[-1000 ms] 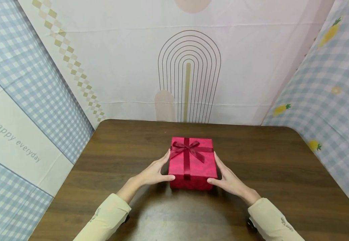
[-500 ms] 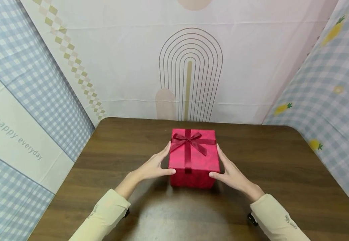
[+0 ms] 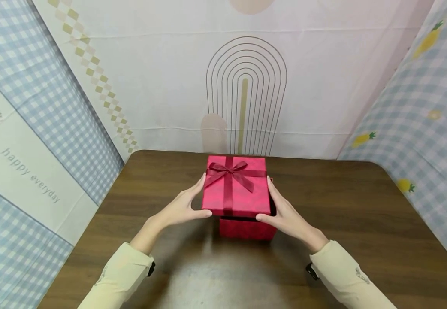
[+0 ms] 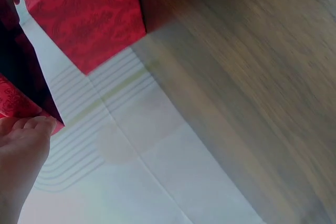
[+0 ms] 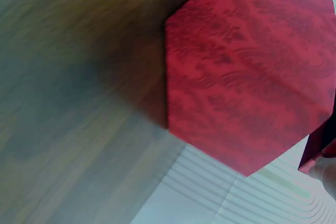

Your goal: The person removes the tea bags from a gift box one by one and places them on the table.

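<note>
A red box lid (image 3: 248, 197) with a dark red ribbon bow (image 3: 229, 170) is held off its box, level and shifted to the left. My left hand (image 3: 181, 207) grips the lid's left side, thumb at the front corner; in the left wrist view the fingers (image 4: 37, 124) curl at its rim and the dark underside shows. On the lid's right side, my right hand (image 3: 289, 214) holds it likewise, a thumb (image 5: 317, 169) at the rim in the right wrist view. Below stands the patterned red box base (image 3: 248, 228), also in the left wrist view (image 4: 86, 19) and right wrist view (image 5: 247, 72). Its inside is hidden.
The brown wooden table (image 3: 150, 180) extends around the box. Behind it hangs a white cloth (image 3: 161, 77) with printed arches, and checked cloths hang at the left (image 3: 46, 64) and right (image 3: 409, 128).
Both hands have raised the lid from the base and carried it to the left. A dark gap has appeared between lid and base, which stays on the table.
</note>
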Demonstrator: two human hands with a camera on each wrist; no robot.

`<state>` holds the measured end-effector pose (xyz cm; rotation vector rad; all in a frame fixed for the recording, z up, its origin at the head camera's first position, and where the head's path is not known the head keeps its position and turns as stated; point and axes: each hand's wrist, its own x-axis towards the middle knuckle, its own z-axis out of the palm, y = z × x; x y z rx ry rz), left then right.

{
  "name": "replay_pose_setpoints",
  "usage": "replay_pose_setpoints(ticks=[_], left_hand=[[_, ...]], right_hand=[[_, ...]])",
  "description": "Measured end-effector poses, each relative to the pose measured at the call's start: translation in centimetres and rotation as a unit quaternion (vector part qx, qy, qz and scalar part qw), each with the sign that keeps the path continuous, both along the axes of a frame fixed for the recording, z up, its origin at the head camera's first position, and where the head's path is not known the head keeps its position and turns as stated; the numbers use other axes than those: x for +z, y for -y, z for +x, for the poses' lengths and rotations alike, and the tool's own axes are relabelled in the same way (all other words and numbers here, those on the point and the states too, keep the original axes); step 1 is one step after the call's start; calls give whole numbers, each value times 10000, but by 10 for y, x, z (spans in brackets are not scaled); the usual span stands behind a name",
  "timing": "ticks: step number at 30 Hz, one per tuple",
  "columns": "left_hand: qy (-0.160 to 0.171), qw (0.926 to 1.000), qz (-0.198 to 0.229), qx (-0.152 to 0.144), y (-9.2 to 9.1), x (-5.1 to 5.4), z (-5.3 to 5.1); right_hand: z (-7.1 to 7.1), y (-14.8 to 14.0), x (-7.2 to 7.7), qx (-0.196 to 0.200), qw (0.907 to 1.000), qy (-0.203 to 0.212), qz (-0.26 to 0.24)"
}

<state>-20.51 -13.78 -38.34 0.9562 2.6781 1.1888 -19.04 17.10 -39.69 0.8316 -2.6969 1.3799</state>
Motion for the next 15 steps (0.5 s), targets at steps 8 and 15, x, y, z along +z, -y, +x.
replay_pose_setpoints(ticks=[8,15], left_hand=[[28,9994,25,332,20,6,6],[19,9985,72,543,40,10,13]], right_hand=[[-6,22,5,145,9995,258,71],[-7,44,5,278,9994,213,17]])
